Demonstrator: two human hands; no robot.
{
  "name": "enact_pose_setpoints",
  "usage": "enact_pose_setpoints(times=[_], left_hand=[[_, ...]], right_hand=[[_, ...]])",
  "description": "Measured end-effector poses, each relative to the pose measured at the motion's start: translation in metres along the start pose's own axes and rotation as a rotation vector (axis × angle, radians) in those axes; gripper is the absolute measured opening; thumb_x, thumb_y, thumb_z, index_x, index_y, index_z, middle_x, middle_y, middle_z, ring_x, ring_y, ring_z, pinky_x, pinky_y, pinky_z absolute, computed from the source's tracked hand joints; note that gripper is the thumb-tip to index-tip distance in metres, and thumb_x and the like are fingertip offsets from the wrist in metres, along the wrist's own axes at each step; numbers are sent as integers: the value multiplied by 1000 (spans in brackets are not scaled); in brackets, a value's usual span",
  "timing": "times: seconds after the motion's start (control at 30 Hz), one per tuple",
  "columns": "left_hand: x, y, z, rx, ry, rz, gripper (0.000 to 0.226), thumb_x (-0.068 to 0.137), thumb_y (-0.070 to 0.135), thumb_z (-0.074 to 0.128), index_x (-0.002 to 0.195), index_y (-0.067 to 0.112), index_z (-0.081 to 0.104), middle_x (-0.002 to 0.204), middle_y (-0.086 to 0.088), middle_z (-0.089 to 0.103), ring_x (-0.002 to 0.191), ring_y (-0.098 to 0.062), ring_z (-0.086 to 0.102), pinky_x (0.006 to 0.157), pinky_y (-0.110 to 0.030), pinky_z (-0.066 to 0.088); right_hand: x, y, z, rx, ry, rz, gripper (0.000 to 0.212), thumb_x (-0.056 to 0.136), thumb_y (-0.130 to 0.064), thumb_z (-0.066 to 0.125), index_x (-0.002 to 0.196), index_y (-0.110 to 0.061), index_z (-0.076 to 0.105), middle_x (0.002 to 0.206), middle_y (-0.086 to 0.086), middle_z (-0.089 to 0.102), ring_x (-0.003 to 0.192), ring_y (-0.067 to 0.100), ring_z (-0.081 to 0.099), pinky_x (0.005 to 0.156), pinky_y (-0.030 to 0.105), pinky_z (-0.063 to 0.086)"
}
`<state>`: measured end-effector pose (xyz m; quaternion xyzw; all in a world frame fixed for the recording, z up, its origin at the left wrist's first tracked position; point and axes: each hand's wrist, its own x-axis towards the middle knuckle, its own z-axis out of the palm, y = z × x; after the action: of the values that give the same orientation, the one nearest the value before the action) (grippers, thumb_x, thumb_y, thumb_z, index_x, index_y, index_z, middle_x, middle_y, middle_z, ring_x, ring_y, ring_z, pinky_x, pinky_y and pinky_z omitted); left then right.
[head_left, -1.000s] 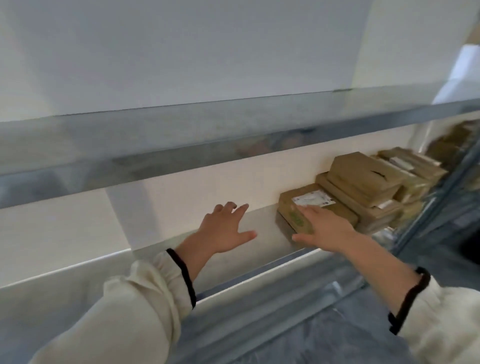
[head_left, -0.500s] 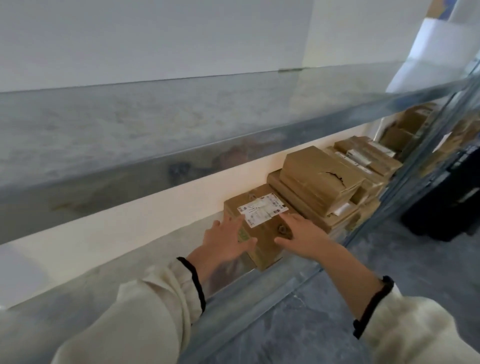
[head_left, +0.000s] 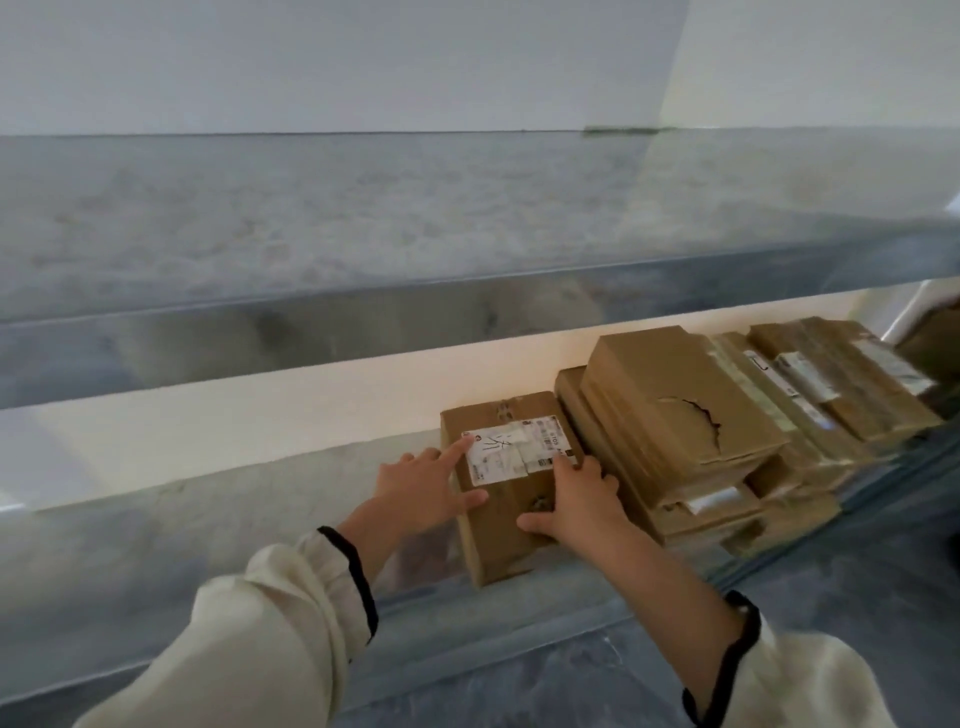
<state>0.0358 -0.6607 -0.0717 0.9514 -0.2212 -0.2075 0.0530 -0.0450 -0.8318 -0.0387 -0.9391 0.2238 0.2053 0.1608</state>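
Observation:
A small brown cardboard box (head_left: 501, 535) with a white shipping label (head_left: 511, 452) lies on the lower metal shelf (head_left: 208, 535). My left hand (head_left: 423, 491) presses against the box's left side, its index finger stretched onto the label's corner and its thumb on the top. My right hand (head_left: 579, 501) lies on the box's right part, fingers over the right edge and thumb on the top face. Both sleeves are cream with black cuffs.
Just right of the box stand stacks of flat brown parcels (head_left: 680, 421), the top one torn; further labelled parcels (head_left: 831, 379) lie behind. An upper metal shelf (head_left: 415, 218) hangs overhead. A white wall backs the shelves. Grey floor (head_left: 857, 561) lies lower right.
My left hand has come from the bare shelf to the box's left side. The right hand has shifted onto the box's right edge. The view has closed in on the box.

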Motion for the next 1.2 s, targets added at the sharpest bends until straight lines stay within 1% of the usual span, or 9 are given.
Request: enact_pose_setpoints(times=[0.23, 0.3, 0.4, 0.47, 0.53, 0.67, 0.87, 1.07, 1.2], left_hand=[[-18, -29, -3, -134, 23, -131, 82, 82, 74, 39, 147, 45, -2, 139, 5, 48, 114, -19, 55, 89, -34, 48], [-25, -35, -3, -195, 4, -168, 81, 84, 69, 44, 147, 44, -1, 140, 5, 48, 117, -19, 54, 91, -35, 46], [-30, -26, -3, -372, 7, -206, 82, 89, 55, 52, 149, 39, -1, 141, 0, 47, 120, -22, 52, 97, -36, 43], [-31, -15, -2, -518, 8, -221, 90, 88, 49, 57, 151, 33, -6, 142, -4, 45, 120, -23, 51, 98, -33, 42], [-30, -8, 3, -598, 17, -237, 98, 87, 48, 60, 150, 29, -12, 144, -6, 43, 121, -23, 50, 97, -31, 43], [-34, -9, 7, -612, 41, -269, 106, 83, 53, 62, 149, 26, -17, 143, -7, 42, 120, -23, 50, 99, -35, 47], [-81, -32, -4, -612, 149, -284, 105, 83, 53, 63, 150, 29, -15, 141, -4, 44, 117, -21, 52, 94, -30, 50], [-167, -79, -17, -602, 287, -392, 106, 81, 56, 62, 149, 32, -16, 141, -3, 43, 119, -21, 51, 96, -29, 44], [-248, -132, -10, -623, 372, -511, 107, 80, 59, 61, 148, 34, -18, 143, -2, 43, 120, -20, 51, 99, -31, 46]], right_hand=[[3, -15, 11, 130, 84, -204, 75, 72, -52, 71, 133, -24, 37, 140, 7, 26, 127, 28, 31, 106, 42, 35], [13, -17, 11, 151, 64, -242, 82, 72, -52, 72, 137, -24, 33, 140, 6, 27, 128, 26, 32, 106, 41, 37], [35, -20, 3, 199, -61, -294, 106, 64, -57, 76, 147, -28, 16, 142, 6, 31, 128, 24, 38, 105, 42, 40], [44, -22, -3, 215, -158, -333, 119, 59, -59, 78, 149, -32, 4, 145, 4, 31, 130, 24, 37, 106, 41, 38], [47, -24, -3, 211, -186, -357, 126, 57, -59, 80, 149, -32, -2, 148, 3, 31, 132, 23, 35, 107, 41, 36], [41, -31, 2, 181, -178, -378, 126, 59, -57, 80, 149, -30, -4, 148, 4, 32, 132, 23, 36, 105, 38, 36], [11, -60, 7, 139, -145, -474, 128, 57, -64, 76, 149, -30, -5, 141, 6, 36, 126, 23, 41, 104, 37, 40], [-43, -127, 27, 136, -116, -629, 129, 55, -64, 77, 149, -30, -4, 139, 4, 36, 124, 20, 43, 103, 34, 40], [-100, -193, 56, 94, -152, -774, 130, 50, -68, 75, 149, -34, -4, 136, 0, 38, 119, 17, 46, 99, 33, 44]])
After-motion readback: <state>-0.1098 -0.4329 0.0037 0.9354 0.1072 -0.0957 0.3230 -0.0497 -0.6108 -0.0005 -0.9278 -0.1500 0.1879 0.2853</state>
